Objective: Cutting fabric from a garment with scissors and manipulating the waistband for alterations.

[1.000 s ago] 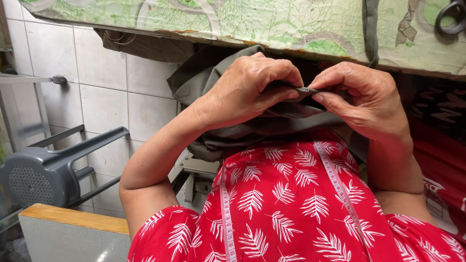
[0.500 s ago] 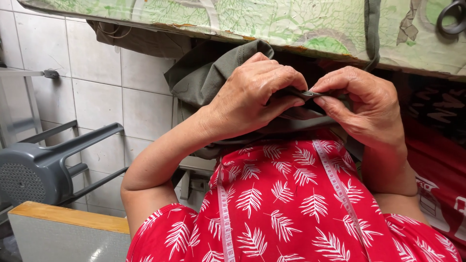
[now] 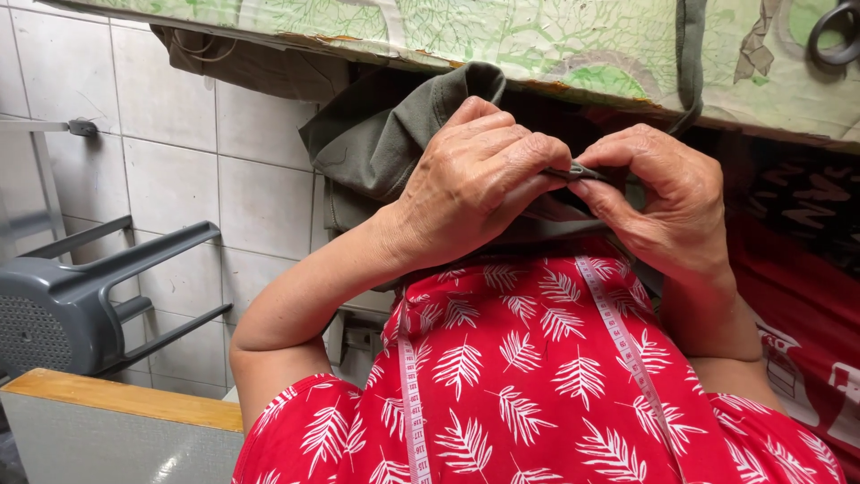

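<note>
Fabric (image 3: pixel 385 134), olive-green and heavy, hangs in folds from the edge of the green patterned surface (image 3: pixel 555 45) and drops toward the lap. A dark folded edge (image 3: pixel 587 170) of it is stretched between the two hands, its long axis running roughly level from left to right, just under the surface's rim. The left hand (image 3: pixel 479 179) is curled tight, fingers bunched over that edge and pinching it. The right hand (image 3: pixel 667 197) meets it from the other side, thumb and forefinger closed narrowly on the same edge, so the fingertips of both hands nearly touch. Below the surface, a red dress with white leaf print (image 3: pixel 537 385) fills the lower view, and a white measuring tape (image 3: pixel 627 350) lies over it in two strands. Left of the surface, a grey plastic chair (image 3: pixel 81 296) stands on the tiled floor, near a wooden-edged panel (image 3: pixel 116 399). Near the surface's right end lie dark scissor handles (image 3: pixel 838 36).
</note>
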